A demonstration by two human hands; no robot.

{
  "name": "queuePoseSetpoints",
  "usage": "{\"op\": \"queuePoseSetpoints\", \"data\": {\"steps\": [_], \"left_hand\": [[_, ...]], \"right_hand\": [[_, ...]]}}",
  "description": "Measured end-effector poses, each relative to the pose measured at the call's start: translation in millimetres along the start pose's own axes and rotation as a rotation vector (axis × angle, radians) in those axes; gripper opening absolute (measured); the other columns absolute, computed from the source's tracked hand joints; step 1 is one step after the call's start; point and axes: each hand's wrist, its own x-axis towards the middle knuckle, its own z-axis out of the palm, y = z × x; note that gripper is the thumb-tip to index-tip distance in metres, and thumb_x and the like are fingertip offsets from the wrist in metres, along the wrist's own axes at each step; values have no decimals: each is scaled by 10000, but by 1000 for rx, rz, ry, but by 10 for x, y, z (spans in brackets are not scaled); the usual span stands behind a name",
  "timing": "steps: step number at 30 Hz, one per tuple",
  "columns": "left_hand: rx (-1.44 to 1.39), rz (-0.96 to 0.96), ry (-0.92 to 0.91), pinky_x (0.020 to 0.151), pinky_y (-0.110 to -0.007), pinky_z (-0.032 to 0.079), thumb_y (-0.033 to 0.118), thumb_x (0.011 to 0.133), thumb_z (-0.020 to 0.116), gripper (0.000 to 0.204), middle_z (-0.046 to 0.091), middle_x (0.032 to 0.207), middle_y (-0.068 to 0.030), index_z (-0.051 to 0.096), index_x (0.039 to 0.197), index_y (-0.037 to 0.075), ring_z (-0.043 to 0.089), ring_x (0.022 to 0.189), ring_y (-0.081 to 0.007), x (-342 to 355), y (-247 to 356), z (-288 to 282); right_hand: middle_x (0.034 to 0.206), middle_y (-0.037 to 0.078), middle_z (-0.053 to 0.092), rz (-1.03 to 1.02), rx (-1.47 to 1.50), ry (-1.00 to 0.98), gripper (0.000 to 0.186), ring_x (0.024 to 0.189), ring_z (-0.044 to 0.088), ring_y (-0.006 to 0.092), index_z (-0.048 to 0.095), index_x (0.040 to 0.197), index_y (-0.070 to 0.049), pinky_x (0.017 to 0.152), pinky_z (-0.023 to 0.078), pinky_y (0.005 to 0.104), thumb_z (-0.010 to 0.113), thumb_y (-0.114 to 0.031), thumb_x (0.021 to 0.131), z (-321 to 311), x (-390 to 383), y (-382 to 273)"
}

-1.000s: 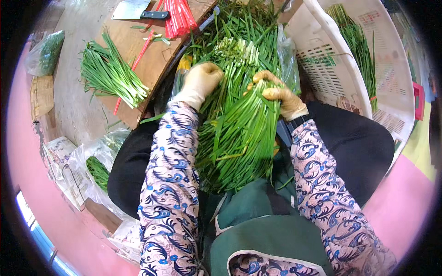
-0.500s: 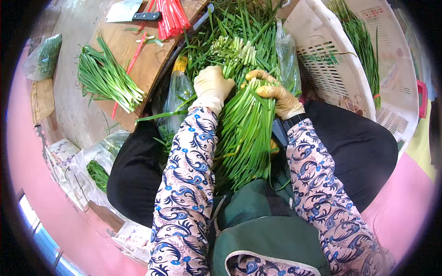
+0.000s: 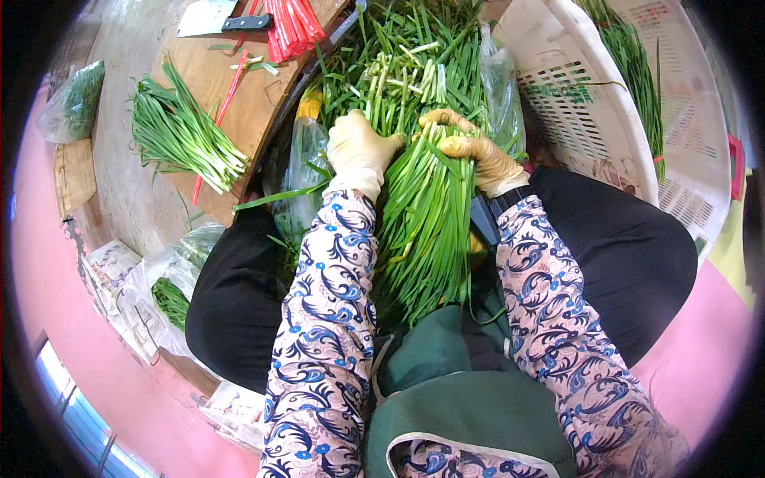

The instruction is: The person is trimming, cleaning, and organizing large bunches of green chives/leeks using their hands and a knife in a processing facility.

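Note:
My gloved left hand (image 3: 358, 149) is closed at the left of a bunch of garlic chives (image 3: 426, 231), thumb toward the stems; its fingertips are hidden. Pale stem ends (image 3: 406, 84) stick up just beyond it. My right hand (image 3: 476, 155), gloved too, grips the bunch from the right, thumb and fingers around its upper part. The green leaves hang down toward my lap over the green apron (image 3: 462, 414). Behind both hands lies a big heap of loose chives (image 3: 430, 28).
On the wooden board (image 3: 267, 119) at left lie a cut bunch of chives (image 3: 187, 131), a cleaver (image 3: 227, 21) and red ties (image 3: 292, 28). White plastic baskets (image 3: 578, 88) stand at right, one holding chives (image 3: 633, 68). Clear plastic bags (image 3: 307, 159) flank the heap.
The stem ends beyond my hands are now more spread apart. My left hand has shifted slightly left, and my right hand stays on the bunch.

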Motion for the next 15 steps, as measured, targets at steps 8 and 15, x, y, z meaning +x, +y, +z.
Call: {"op": "queuePoseSetpoints", "data": {"steps": [8,15], "left_hand": [[-410,48,-50,823,-385,522,248,714,712,346,710,918,-149,690,1026,103,678,872,-320,-40,-232,-66],[-727,169,111,806,-372,505,144,669,728,345,655,885,-112,686,1008,98,627,823,-299,-122,-289,67]], "right_hand": [[1014,37,623,19,-37,33,489,844,640,135,577,1201,-54,804,544,279,735,-134,745,87,14,-64],[1108,19,595,22,-124,41,608,963,586,116,562,1311,-72,909,457,253,738,-166,736,139,36,-84]]}}
